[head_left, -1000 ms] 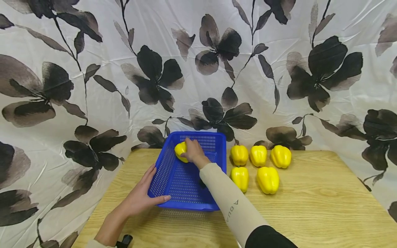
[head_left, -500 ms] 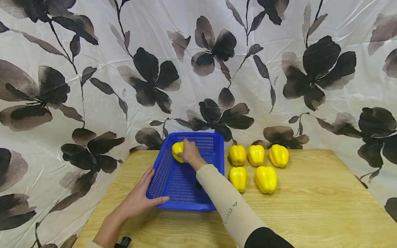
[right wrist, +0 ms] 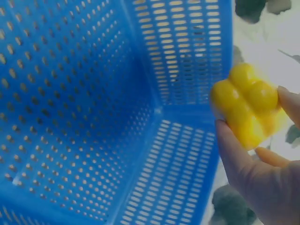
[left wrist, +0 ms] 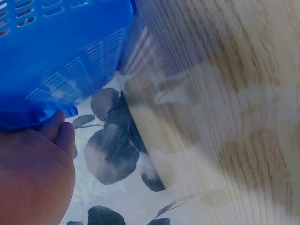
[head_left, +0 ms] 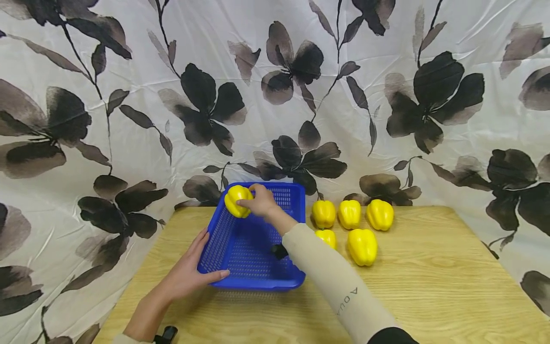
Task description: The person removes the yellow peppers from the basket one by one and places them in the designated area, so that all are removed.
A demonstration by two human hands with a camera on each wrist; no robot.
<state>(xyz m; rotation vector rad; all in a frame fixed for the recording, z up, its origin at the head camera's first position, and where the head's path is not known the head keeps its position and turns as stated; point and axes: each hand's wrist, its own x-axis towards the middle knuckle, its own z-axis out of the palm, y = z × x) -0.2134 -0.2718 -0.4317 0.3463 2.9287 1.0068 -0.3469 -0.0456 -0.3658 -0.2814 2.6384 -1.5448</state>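
Observation:
A yellow bell pepper (head_left: 237,201) is held between the thumb and fingers of my right hand (head_left: 261,201), up at the far left corner of the blue basket (head_left: 253,285). In the right wrist view the lobed end of the bell pepper (right wrist: 243,101) faces the camera, beside the basket's slotted wall (right wrist: 183,51). My left hand (head_left: 185,270) grips the basket's left side, its thumb over the near rim and its fingers along the outside. The left wrist view shows fingertips (left wrist: 58,124) at the basket's rim. No other pepper shows inside the basket.
Several more yellow bell peppers (head_left: 362,247) stand in two rows right of the basket, one partly behind my right sleeve (head_left: 333,282). The wooden table (head_left: 429,277) ends at a floral curtain (head_left: 369,119). A black wrist camera (head_left: 279,251) sits under my right forearm.
My right hand has lifted the bell pepper from inside the basket up and left to its far left corner. My left hand keeps its grip; the head view has shifted slightly.

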